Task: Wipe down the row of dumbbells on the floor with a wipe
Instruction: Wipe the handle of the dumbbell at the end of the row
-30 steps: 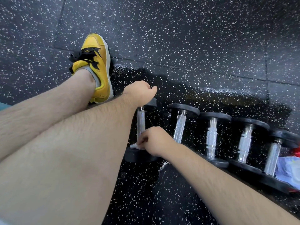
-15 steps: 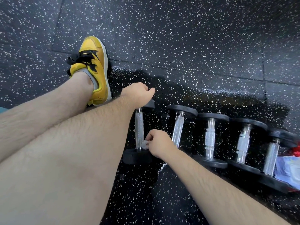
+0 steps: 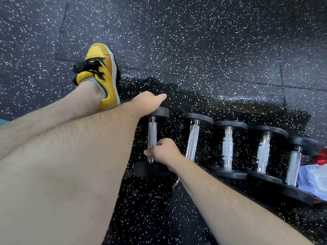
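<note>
Gripping the near end of the first dumbbell's (image 3: 152,137) knurled handle, my right hand (image 3: 165,153) curls round the bar; any wipe in it is hidden from me. Four more dumbbells (image 3: 227,145) lie side by side to its right. Farther out, my left hand (image 3: 147,101) rests on that dumbbell's far head, fingers out of sight. A yellow shoe (image 3: 102,71) sits beyond, leftward.

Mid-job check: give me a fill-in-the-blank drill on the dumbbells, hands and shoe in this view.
The row holds ___ dumbbells. The right hand grips the leftmost dumbbell by its ___. Near the left hand, the shoe is ___.
Missing: five; handle; yellow.
</note>
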{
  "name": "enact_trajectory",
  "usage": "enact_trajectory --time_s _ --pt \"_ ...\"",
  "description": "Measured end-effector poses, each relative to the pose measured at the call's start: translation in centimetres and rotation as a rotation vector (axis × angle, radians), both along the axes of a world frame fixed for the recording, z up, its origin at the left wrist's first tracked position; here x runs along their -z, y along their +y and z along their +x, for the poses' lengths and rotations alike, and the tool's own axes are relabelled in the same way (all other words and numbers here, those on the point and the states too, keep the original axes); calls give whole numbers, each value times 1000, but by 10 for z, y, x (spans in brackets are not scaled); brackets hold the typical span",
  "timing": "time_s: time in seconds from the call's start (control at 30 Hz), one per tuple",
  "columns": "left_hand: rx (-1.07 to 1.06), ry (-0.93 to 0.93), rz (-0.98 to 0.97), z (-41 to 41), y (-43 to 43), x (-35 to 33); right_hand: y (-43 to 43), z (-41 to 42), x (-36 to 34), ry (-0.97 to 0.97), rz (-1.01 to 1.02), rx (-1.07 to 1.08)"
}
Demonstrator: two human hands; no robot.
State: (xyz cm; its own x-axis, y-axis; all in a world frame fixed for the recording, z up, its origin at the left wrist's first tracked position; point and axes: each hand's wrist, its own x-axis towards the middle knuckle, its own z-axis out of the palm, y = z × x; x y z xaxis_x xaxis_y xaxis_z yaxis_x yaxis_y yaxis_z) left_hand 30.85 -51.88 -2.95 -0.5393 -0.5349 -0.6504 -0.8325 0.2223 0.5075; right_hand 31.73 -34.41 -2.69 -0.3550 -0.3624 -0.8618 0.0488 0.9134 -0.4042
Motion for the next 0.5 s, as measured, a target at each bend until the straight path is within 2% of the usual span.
enact_trajectory --time_s 0.1,0.17,0.23,0.33,0.43,0.5 --pt "-47 126 68 3 -4 -6 1 -8 -6 -204 -61 111" --pt "97 137 32 -3 -2 -11 2 -11 -5 -300 -73 109" --pt "305 101 -50 -8 3 -10 4 -9 -4 -305 -47 83" --pt "415 92 -104 -6 12 5 9 -6 -10 -201 -12 -22" --pt "385 112 -91 -9 16 14 20 -4 -11 26 -14 -302" --pt "369 117 -87 -12 18 16 27 4 -12 144 -12 -301"
